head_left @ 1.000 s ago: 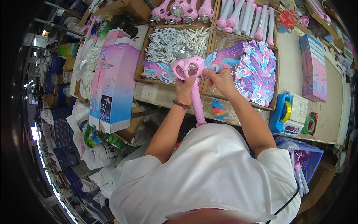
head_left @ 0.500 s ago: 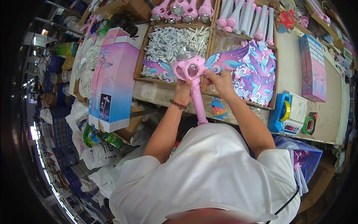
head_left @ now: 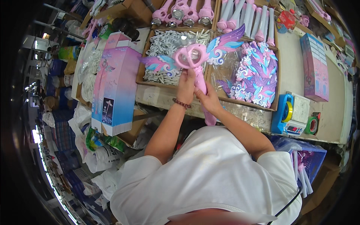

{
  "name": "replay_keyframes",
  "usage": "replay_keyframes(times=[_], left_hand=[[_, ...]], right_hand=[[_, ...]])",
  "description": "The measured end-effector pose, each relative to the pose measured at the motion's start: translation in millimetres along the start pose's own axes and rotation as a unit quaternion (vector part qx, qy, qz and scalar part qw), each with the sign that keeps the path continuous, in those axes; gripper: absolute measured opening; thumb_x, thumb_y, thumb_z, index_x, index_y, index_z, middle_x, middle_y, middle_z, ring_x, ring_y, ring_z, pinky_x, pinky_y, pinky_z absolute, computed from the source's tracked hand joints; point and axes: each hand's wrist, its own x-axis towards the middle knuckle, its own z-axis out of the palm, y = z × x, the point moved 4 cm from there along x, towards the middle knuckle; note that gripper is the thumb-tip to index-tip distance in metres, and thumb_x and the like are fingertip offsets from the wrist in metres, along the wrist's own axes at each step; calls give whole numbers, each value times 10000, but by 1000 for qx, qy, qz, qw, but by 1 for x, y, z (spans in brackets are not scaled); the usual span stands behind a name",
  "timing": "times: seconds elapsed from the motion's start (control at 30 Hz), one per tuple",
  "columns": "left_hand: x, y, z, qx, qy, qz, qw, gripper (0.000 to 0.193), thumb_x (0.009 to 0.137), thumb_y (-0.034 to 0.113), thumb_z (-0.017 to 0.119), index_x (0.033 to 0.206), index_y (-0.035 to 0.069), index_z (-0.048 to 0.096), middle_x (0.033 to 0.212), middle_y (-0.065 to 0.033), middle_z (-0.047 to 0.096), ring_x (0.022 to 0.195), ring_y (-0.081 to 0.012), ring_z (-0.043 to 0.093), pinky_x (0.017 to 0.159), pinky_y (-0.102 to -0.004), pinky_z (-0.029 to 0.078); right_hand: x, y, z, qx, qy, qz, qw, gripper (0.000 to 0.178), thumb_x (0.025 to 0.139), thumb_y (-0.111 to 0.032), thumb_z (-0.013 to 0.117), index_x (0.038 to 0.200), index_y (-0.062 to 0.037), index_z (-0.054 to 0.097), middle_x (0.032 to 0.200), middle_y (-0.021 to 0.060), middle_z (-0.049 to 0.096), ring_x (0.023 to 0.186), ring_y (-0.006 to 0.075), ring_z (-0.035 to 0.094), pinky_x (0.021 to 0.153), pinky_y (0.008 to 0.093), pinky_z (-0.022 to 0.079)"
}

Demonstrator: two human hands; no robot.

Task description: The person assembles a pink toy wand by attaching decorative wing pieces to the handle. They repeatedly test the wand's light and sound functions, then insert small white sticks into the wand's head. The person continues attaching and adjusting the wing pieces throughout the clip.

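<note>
While both hands grip its handle, left hand above right hand, the pink winged wand stands lengthwise, heart head pointing away from the person.

Person wears a white short-sleeved T-shirt, plain, with no visible print. A dark beaded bracelet circles the left wrist. Both forearms are bare.

You are at a toy assembly workshop bench: just beyond your hands sit cardboard trays of white parts and wing pieces, boxed stock left, tape dispenser right.
</note>
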Motion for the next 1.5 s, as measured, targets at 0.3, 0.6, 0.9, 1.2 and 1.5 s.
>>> replay_keyframes(times=[0.3, 0.6, 0.9, 1.2, 1.5], left_hand=[[-42, -26, -47, 113, 15, -112, 987, 479, 955, 270, 504, 1318, -22, 395, 1133, -144, 585, 916, -180, 612, 775, -301, 508], [-64, -58, -70, 105, -22, -194, 975, 355, 928, 210, 548, 1216, 5, 507, 1008, -109, 631, 790, -162, 633, 699, -269, 522], [-45, -48, -103, 135, -114, -195, 965, 359, 921, 209, 557, 1205, -7, 520, 1015, -119, 643, 783, -143, 627, 696, -268, 526], [-16, -37, -154, 110, -134, -198, 965, 359, 929, 214, 542, 1216, -1, 512, 989, -109, 644, 759, -149, 632, 670, -276, 530], [26, -23, -154, -41, -115, -251, 960, 352, 950, 257, 497, 1198, 7, 505, 975, -120, 644, 751, -197, 650, 673, -322, 543]], right_hand=[[27, -40, -41, 4, 66, -27, 997, 354, 800, -259, 670, 1020, -16, 536, 728, 27, 552, 585, 113, 505, 539, 277, 425], [28, -91, -70, -397, 185, -128, 890, 371, 777, -238, 681, 997, 9, 512, 760, 81, 603, 673, 220, 606, 613, 377, 481], [59, -103, -24, -67, 30, 69, 995, 379, 759, -239, 723, 1005, -9, 550, 745, 45, 579, 631, 103, 515, 561, 274, 427], [85, -74, 31, -152, 116, -25, 981, 440, 752, -247, 737, 1064, -1, 548, 755, 36, 588, 629, 113, 539, 578, 287, 453], [82, -78, 73, -146, 167, -26, 975, 394, 781, -267, 693, 1019, 6, 541, 730, 55, 590, 585, 123, 549, 533, 294, 456]])
